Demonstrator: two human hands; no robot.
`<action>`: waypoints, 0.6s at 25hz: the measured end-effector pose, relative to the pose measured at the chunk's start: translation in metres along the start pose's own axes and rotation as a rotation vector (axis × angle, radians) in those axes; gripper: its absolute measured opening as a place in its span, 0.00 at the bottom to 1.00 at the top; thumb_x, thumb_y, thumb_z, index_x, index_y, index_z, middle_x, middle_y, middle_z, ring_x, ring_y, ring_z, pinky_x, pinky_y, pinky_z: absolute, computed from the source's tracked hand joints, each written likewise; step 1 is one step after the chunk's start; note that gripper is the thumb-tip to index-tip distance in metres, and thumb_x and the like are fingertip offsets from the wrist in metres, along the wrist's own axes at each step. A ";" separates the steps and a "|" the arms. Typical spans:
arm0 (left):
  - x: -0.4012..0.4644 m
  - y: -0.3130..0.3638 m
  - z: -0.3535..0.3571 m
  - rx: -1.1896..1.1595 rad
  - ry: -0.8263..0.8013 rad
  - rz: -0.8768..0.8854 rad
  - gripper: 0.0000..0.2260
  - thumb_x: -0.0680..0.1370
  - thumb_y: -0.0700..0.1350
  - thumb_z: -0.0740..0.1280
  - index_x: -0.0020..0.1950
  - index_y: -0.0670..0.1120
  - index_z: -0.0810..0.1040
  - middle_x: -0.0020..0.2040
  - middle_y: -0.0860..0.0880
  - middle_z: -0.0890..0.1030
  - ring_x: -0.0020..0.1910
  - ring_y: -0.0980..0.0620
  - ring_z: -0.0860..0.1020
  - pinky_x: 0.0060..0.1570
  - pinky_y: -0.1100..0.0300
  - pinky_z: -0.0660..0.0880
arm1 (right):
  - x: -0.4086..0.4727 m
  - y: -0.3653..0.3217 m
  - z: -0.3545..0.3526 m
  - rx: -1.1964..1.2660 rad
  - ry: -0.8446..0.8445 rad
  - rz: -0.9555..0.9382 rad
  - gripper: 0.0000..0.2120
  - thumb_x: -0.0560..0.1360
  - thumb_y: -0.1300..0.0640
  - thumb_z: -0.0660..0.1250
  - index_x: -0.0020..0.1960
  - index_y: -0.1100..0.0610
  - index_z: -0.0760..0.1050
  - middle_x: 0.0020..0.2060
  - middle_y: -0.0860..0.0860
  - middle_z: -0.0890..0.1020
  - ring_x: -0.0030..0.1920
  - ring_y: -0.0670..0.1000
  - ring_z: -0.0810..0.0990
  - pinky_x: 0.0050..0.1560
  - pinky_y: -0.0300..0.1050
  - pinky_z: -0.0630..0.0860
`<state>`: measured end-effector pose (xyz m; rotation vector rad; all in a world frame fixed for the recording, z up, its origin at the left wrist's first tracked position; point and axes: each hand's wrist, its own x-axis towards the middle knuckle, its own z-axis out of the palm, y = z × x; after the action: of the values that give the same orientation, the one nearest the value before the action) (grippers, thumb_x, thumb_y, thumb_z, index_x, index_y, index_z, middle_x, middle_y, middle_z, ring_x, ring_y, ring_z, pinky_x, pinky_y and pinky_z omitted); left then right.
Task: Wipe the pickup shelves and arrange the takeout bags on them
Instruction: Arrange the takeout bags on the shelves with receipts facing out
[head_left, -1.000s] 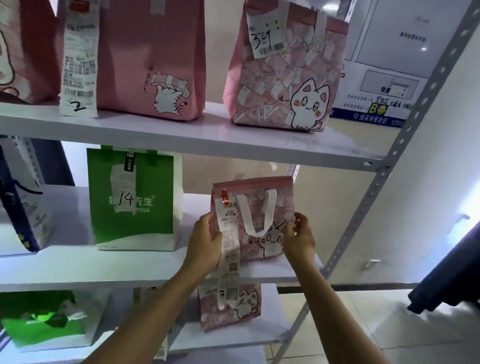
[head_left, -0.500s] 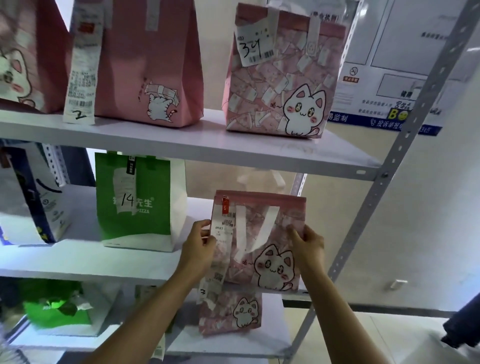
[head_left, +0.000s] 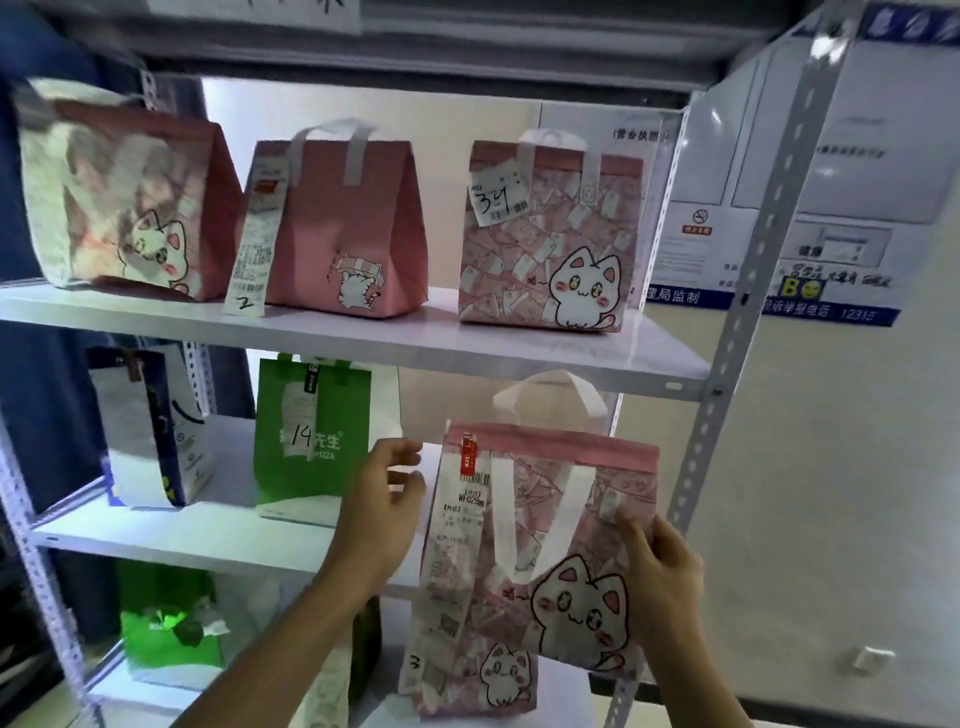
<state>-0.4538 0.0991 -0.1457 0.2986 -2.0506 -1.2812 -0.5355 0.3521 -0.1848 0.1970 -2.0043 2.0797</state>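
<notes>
A pink takeout bag with a white cat print (head_left: 566, 499) stands at the right end of the middle shelf (head_left: 208, 540), white handles up. A long receipt (head_left: 454, 535) hangs down its left side. My right hand (head_left: 667, 569) grips the bag's right edge. My left hand (head_left: 384, 499) hovers just left of the receipt with its fingers spread, holding nothing. On the same shelf stand a green pizza bag marked 14 (head_left: 311, 441) and a white and blue bag (head_left: 150, 431).
The upper shelf (head_left: 363, 332) carries three pink cat bags, one marked 34 (head_left: 550, 234). On the lower shelf sit a green bag (head_left: 166, 634) and a small pink cat bag (head_left: 467, 675). A perforated metal upright (head_left: 727, 364) bounds the right side; a notice board hangs behind.
My left hand has let go of the bag's left edge and opened. The right hand has slid lower on the bag. The view has tilted upward.
</notes>
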 end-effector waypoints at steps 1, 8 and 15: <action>0.005 0.019 -0.007 0.000 0.011 0.068 0.12 0.81 0.40 0.64 0.59 0.56 0.74 0.56 0.58 0.78 0.52 0.61 0.77 0.39 0.74 0.72 | -0.002 -0.009 -0.005 0.009 0.002 -0.010 0.07 0.78 0.53 0.69 0.46 0.55 0.84 0.34 0.53 0.86 0.32 0.50 0.84 0.30 0.41 0.81; 0.096 0.127 -0.013 0.023 0.010 0.334 0.06 0.82 0.44 0.63 0.58 0.51 0.75 0.53 0.54 0.79 0.50 0.57 0.78 0.38 0.75 0.70 | -0.012 -0.064 -0.033 -0.008 0.059 -0.046 0.03 0.76 0.56 0.72 0.45 0.51 0.85 0.32 0.44 0.86 0.33 0.41 0.84 0.29 0.30 0.76; 0.211 0.155 0.014 0.118 0.008 0.204 0.18 0.83 0.45 0.60 0.72 0.42 0.67 0.65 0.45 0.77 0.36 0.63 0.71 0.32 0.68 0.65 | -0.011 -0.087 -0.046 -0.137 0.150 -0.034 0.05 0.73 0.55 0.76 0.47 0.56 0.87 0.33 0.46 0.86 0.41 0.43 0.81 0.39 0.40 0.74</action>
<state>-0.5933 0.0739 0.0744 0.1429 -2.0942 -1.0371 -0.4980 0.3989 -0.1056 0.0479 -2.0285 1.8685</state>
